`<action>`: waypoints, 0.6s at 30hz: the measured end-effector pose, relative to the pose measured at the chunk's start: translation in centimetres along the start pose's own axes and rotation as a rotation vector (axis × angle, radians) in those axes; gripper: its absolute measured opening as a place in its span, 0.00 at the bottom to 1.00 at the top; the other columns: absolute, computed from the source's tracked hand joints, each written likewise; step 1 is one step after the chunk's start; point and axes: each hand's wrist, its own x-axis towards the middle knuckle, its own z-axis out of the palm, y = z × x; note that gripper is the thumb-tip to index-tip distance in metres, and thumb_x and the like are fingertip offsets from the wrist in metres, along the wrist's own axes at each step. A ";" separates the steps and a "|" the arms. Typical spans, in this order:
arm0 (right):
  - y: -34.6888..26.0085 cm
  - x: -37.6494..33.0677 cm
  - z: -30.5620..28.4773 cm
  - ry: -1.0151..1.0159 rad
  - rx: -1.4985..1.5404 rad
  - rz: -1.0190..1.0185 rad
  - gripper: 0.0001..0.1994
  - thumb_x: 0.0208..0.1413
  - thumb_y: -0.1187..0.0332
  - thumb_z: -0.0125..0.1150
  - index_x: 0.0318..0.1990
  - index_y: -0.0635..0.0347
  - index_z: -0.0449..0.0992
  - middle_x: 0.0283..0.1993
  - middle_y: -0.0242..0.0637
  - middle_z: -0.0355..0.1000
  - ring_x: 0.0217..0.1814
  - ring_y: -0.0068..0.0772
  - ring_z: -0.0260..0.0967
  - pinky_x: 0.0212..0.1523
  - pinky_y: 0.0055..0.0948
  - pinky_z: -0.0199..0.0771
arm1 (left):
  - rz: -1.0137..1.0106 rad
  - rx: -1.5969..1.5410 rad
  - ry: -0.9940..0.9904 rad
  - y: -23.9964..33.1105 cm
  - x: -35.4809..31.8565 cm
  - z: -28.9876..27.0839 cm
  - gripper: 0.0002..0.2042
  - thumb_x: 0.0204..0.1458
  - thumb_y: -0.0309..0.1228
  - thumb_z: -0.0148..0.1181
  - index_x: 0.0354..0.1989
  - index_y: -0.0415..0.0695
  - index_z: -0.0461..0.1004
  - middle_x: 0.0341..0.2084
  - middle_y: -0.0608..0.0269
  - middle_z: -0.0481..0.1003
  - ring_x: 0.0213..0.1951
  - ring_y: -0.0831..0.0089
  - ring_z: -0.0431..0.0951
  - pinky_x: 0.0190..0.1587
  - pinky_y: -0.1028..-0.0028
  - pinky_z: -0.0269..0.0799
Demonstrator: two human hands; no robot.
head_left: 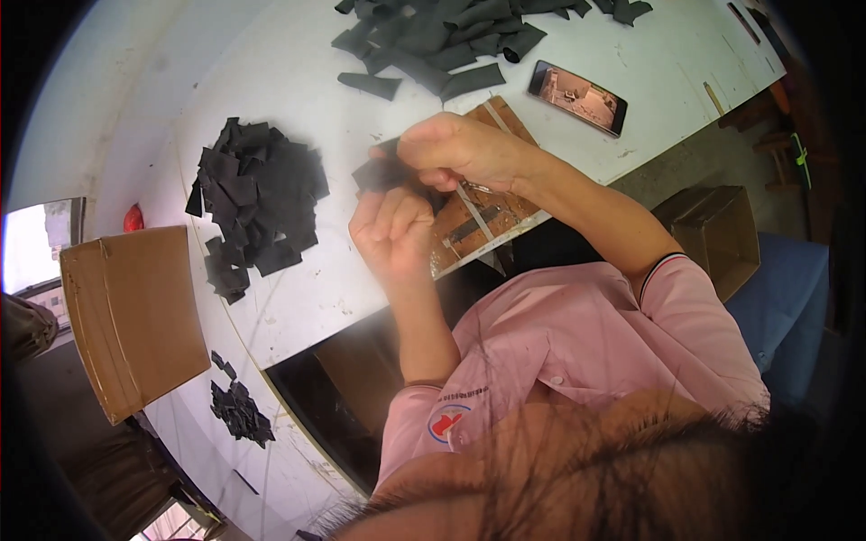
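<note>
Fingers, left hand (394,230): curled inward toward the palm, closed against the lower edge of a small black fabric piece (379,173).
Fingers, right hand (456,149): pinched narrow on the upper right part of the same piece; whether a tool lay inside this grip could not be told.
Held piece: dark, roughly rectangular, raised above the worktop (298,298) between the two hands, just over the near end of the wooden board (492,216).
Wooden board: brown, worn, lying at the worktop's near edge, with a pale strip (475,215) running across it; partly covered by the right hand.
Cut squares pile (257,203): loose black squares heaped to the left of the hands, well apart from the board.
Long strips pile (442,41): longer dark pieces, some curled, at the far side of the worktop.
Small pile (239,410): a few more black scraps at the lower left end of the worktop.
Phone (577,96): lay screen up and lit, beyond the board on the right.
Cardboard boxes: one (131,316) on the worktop's left end, one (717,234) on the floor at the right.
Step in hand: judged to be the handling of a single piece at the board, both hands engaged on it.
Next move, requirement: judged to call for a firm two-handed hold, the piece kept flat and aligned over the board.
</note>
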 end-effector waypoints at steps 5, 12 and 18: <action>-0.6 0.5 0.3 0.067 -0.127 0.001 0.12 0.50 0.62 0.51 0.19 0.57 0.66 0.13 0.23 0.54 0.14 0.13 0.48 0.14 0.14 0.46 | -0.017 -0.199 0.054 0.6 -0.2 1.4 0.10 0.46 0.24 0.41 0.33 0.29 0.63 0.10 0.66 0.59 0.05 0.85 0.53 0.06 0.84 0.48; -1.9 0.7 1.2 0.056 -0.077 0.024 0.12 0.49 0.62 0.51 0.18 0.56 0.64 0.14 0.23 0.54 0.15 0.13 0.47 0.15 0.15 0.46 | 0.010 -0.302 0.083 0.1 -0.5 2.4 0.07 0.45 0.24 0.47 0.21 0.38 0.55 0.07 0.69 0.56 0.05 0.84 0.56 0.06 0.86 0.51; 0.6 -0.5 -0.2 0.005 -0.029 0.025 0.15 0.50 0.59 0.51 0.21 0.60 0.67 0.14 0.22 0.55 0.15 0.12 0.49 0.14 0.13 0.48 | 0.093 0.081 -0.018 0.1 -1.1 -1.1 0.11 0.43 0.23 0.45 0.33 0.27 0.61 0.13 0.63 0.63 0.05 0.85 0.54 0.07 0.85 0.50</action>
